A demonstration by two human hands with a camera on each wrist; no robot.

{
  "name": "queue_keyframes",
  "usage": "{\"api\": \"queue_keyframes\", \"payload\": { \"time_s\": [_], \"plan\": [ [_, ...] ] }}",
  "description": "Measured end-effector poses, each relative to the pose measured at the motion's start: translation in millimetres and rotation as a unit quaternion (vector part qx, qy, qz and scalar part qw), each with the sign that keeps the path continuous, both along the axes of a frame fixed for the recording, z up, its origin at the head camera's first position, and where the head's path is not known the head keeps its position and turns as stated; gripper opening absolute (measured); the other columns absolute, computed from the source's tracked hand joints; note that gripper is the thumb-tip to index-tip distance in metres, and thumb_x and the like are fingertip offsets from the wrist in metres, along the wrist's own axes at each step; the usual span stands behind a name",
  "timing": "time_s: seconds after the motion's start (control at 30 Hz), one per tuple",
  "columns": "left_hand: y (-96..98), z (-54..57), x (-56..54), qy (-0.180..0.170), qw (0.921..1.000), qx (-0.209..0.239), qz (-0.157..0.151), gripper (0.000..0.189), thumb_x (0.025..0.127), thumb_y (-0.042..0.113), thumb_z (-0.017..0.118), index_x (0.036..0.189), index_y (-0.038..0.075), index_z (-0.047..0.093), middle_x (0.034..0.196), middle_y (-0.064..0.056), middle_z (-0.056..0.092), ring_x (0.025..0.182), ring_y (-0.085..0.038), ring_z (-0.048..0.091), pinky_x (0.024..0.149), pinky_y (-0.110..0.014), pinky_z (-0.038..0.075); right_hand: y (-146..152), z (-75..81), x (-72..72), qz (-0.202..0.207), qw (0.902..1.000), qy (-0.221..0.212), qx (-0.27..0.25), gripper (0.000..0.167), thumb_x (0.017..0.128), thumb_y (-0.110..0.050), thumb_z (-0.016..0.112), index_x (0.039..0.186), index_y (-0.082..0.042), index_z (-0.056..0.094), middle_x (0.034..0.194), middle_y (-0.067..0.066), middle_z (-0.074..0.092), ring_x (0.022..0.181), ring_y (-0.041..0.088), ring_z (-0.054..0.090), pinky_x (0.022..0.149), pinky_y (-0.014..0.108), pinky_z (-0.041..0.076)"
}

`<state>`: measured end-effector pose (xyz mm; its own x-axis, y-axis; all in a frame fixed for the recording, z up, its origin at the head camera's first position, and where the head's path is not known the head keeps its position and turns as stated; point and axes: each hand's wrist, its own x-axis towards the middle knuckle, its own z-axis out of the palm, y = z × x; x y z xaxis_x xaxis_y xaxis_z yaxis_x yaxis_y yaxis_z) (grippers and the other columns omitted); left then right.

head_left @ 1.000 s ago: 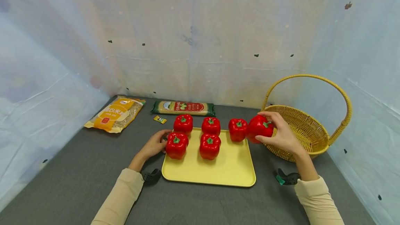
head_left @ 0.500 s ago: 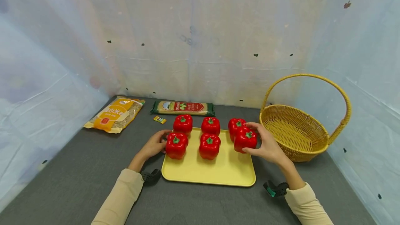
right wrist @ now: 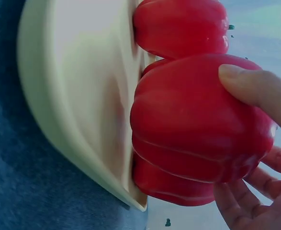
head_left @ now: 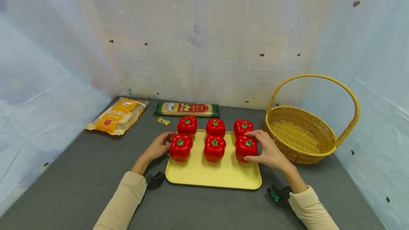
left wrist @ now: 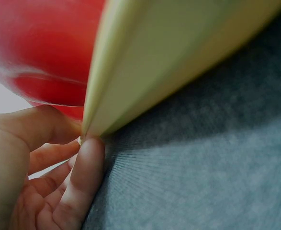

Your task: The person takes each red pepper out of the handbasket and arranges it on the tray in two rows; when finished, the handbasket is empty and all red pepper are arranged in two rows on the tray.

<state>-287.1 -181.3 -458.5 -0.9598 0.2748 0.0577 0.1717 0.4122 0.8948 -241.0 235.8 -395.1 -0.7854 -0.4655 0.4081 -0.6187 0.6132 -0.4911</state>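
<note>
A yellow tray [head_left: 214,176] carries several red bell peppers in a back and a front row. My right hand [head_left: 267,151] holds the front-right bell pepper [head_left: 241,151] from its right side. In the right wrist view the thumb [right wrist: 248,86] lies on that pepper and the other fingers curl behind it; the pepper sits over the tray, close to another one. At the tray's left edge, beside the front-left bell pepper [head_left: 180,149], is my left hand [head_left: 158,147]. The left wrist view shows its thumb and a finger pinching the tray's rim [left wrist: 95,115].
A yellow wicker basket [head_left: 298,132] with a tall handle stands right of the tray. Behind the tray lie a noodle packet [head_left: 187,109] and a small yellow sachet [head_left: 163,121]. A bag of grain [head_left: 118,116] lies at the back left, near the sheet wall.
My right hand has carried the bell pepper left and down, from beside the basket to the tray's front-right spot. The left hand has stayed at the tray's left edge.
</note>
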Motion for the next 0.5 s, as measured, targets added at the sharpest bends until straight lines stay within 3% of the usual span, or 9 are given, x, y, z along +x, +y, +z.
{"api": "queue_keyframes", "payload": {
  "time_s": [0.5],
  "plan": [
    [0.6,0.1,0.8,-0.007,1.0,0.002,0.003,0.048,0.088,-0.002,0.051,0.135,-0.001,0.041,0.112,-0.02,0.05,0.068,-0.02,0.055,0.055,-0.032,0.054,-2.7,-6.7,-0.7,-0.006,0.9999,-0.01,0.011,0.074,0.065,-0.032,0.086,0.127,-0.01,0.052,0.115,0.007,0.045,0.104,0.022,0.044,0.084,0.051,0.045]
  ]
}}
